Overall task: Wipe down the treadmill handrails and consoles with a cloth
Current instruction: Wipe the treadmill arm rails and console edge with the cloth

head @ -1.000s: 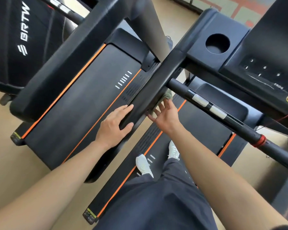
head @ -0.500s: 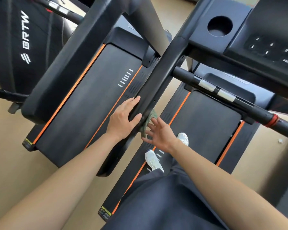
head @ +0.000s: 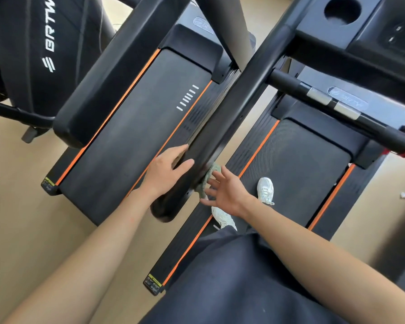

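Observation:
A long black side handrail (head: 222, 118) of the treadmill runs diagonally down to a rounded end near my hands. My left hand (head: 166, 170) rests on its left side close to that end, fingers straight along the rail, thumb over the top. My right hand (head: 227, 190) presses a grey-green cloth (head: 208, 177) against the rail's right side with spread, straight fingers. The cloth is partly hidden under my palm. The console (head: 369, 31) with a round cup holder and buttons sits at the top right. A front crossbar (head: 337, 108) with silver sensor pads runs below it.
I stand on the treadmill belt (head: 299, 164), white shoes showing below my right hand. A second treadmill (head: 136, 127) with orange stripes lies to the left, its own black handrail (head: 108, 73) above it. Beige floor surrounds both machines.
Both hands have slid down the handrail toward its rounded end. The cloth moved down with my right hand. The view has shifted so the console sits higher in frame.

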A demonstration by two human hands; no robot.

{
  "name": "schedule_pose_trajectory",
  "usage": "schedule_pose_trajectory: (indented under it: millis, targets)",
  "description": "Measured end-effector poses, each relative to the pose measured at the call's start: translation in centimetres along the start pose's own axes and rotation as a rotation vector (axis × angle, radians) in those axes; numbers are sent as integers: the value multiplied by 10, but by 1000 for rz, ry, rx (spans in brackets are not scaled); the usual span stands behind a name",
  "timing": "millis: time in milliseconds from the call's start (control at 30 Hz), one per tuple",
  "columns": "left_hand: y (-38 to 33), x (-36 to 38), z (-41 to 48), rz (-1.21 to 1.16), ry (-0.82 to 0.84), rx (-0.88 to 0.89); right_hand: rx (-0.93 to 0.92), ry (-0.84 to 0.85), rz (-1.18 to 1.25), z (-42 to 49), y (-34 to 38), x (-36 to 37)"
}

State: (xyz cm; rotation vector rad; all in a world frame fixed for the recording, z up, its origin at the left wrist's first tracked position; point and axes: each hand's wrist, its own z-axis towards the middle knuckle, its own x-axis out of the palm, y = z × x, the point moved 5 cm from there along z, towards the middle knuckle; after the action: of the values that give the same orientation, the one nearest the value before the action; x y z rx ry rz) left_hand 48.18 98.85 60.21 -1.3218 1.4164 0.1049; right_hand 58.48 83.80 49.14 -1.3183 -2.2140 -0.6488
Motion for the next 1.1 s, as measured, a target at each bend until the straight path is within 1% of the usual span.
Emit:
schedule_pose_trajectory:
  millis: [133, 233, 367, 500, 633, 833, 1000, 1100]
  targets:
    - [36, 6, -34, -58, 105, -202, 74, 26, 4, 0, -28, 4]
    - [45, 15, -49, -195, 91, -278, 152, 41, 11, 2, -55, 10]
    - [48, 17, -48, -227, 46, -297, 246, 33, 22, 6, -85, 17]
    - [51, 16, -47, -233, 42, -282, 261, 19, 65, 6, -90, 18]
    - [52, 16, -47, -252, 33, -281, 209, -17, 84, 2, -77, 15]
    - [50, 15, -48, -264, 27, -312, 13, -49, 83, -15, -23, 11]
    - [42, 10, -39, -246, 93, -361, -110, -111, 93, -22, 29, 11]
    - [32, 8, -31, -158, 144, -356, -174, -138, 53, -21, 56, 10]
